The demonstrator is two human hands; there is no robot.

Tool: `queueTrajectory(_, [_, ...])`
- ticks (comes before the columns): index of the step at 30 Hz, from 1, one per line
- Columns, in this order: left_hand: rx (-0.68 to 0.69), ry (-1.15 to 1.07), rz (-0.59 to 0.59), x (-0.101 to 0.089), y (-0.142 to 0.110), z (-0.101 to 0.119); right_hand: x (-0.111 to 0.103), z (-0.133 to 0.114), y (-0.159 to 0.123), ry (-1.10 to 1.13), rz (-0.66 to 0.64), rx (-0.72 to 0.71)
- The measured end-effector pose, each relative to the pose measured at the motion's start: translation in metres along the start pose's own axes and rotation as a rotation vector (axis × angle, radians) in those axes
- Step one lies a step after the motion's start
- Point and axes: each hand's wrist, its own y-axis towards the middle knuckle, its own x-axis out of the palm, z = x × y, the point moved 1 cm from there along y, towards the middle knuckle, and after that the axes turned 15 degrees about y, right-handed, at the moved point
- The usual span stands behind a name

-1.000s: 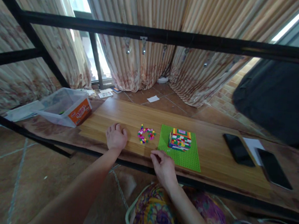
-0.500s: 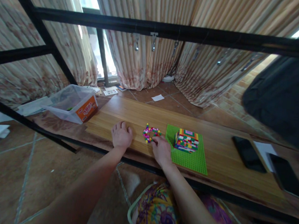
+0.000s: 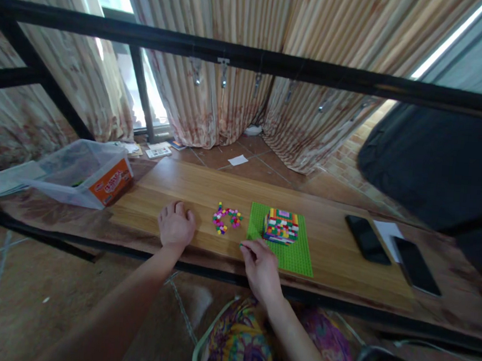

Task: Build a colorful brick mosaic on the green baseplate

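My right hand (image 3: 261,265) pinches a small green toy brick (image 3: 241,246) between thumb and fingertips, at the near left edge of the green baseplate (image 3: 297,257). On that plate stands a boxy build of many-coloured bricks (image 3: 281,226), just beyond my right hand and not touched by it. A loose scatter of small coloured bricks (image 3: 221,222) lies on the wooden board (image 3: 207,186) between my two hands. To the left of the scatter, my left hand (image 3: 176,224) rests on the board with its fingers loosely apart, holding nothing.
At the left end stands a clear plastic box (image 3: 66,172) with an orange label. Two dark phones, the nearer-in one (image 3: 367,239) and another (image 3: 415,265), lie to the right by white paper (image 3: 388,236). A black metal bar (image 3: 234,60) crosses in front of the curtains.
My right hand has drawn back from the scattered bricks towards the baseplate's near left edge, a green brick now showing in its fingertips. My left hand stays on the board. The camera view has shifted.
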Motion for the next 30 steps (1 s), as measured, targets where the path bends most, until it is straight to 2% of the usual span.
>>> queueTrajectory(5, [-0.009, -0.023, -0.011, 0.0, 0.001, -0.001, -0.053, 0.005, -0.005, -0.014, 0.165, 0.032])
queueTrajectory(8, [-0.006, -0.023, -0.013, -0.002, 0.001, 0.0, -0.082, 0.015, 0.008, -0.086, 0.252, 0.036])
queueTrajectory(11, [-0.007, -0.013, -0.009, -0.004, 0.001, 0.001, -0.098, 0.022, 0.026, -0.163, 0.271, 0.029])
queueTrajectory(18, [-0.003, -0.013, -0.002, -0.002, 0.002, 0.0, -0.104, 0.021, 0.051, -0.243, 0.232, -0.074])
queueTrajectory(22, [-0.004, -0.008, -0.007, -0.001, 0.003, 0.0, -0.107, 0.026, 0.055, -0.28, 0.241, -0.121])
queueTrajectory(30, [-0.007, -0.013, -0.019, -0.003, 0.002, 0.001, -0.099, 0.035, 0.059, -0.358, 0.172, -0.148])
